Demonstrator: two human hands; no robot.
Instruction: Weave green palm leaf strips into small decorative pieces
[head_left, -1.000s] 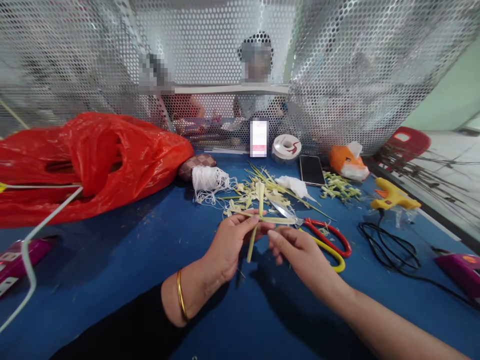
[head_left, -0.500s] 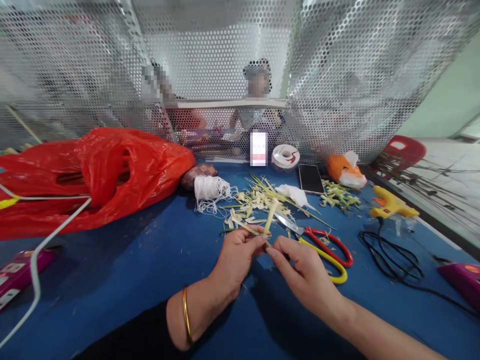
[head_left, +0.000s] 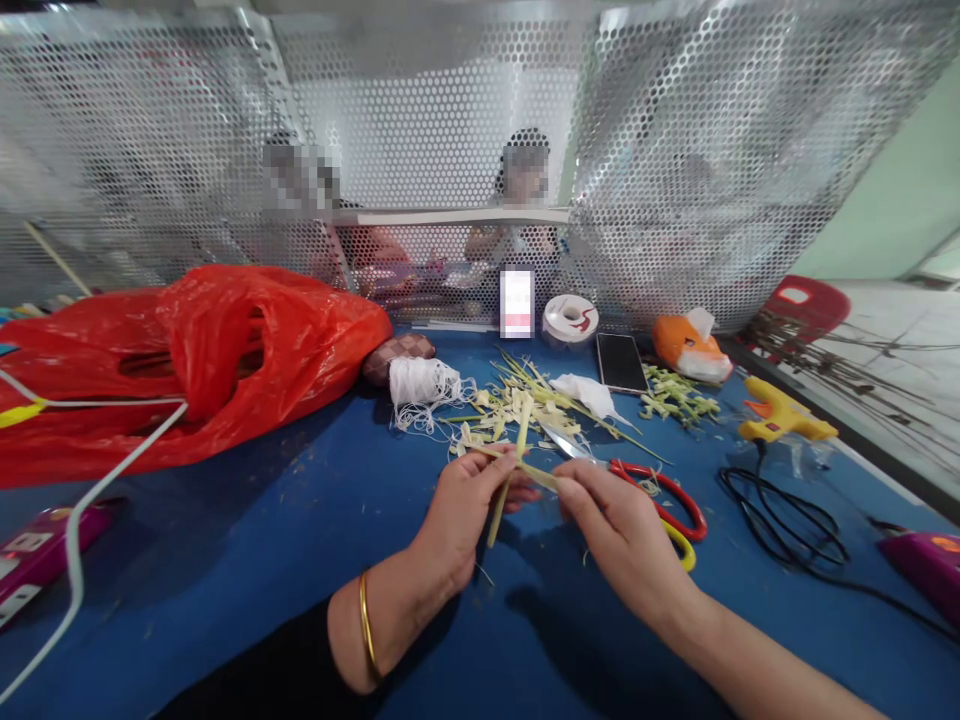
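Note:
Pale green plant strips (head_left: 523,428) cross each other between my two hands above the blue table. My left hand (head_left: 466,510) pinches them where they cross, one strip pointing up and its other end slanting down below the fingers. Thumb and fingers of my right hand (head_left: 615,515) are closed on the right end of the sideways strip (head_left: 541,478). Just beyond my right hand lie scissors (head_left: 664,492) with one red and one yellow handle, partly hidden by the hand. A heap of cut strips and scraps (head_left: 551,405) lies behind my hands.
At the left are a red plastic bag (head_left: 300,345), a white cable (head_left: 112,470) and white string (head_left: 421,385). A tape roll (head_left: 570,320), phone (head_left: 621,362), short green pieces (head_left: 679,395), orange tissue pack (head_left: 690,347) and yellow glue gun (head_left: 787,410) stand rightward. People sit behind the perforated screen.
My right hand has moved slightly right, drawing a strip out sideways from my left hand. The strips now cross openly, with one end showing below my left fingers.

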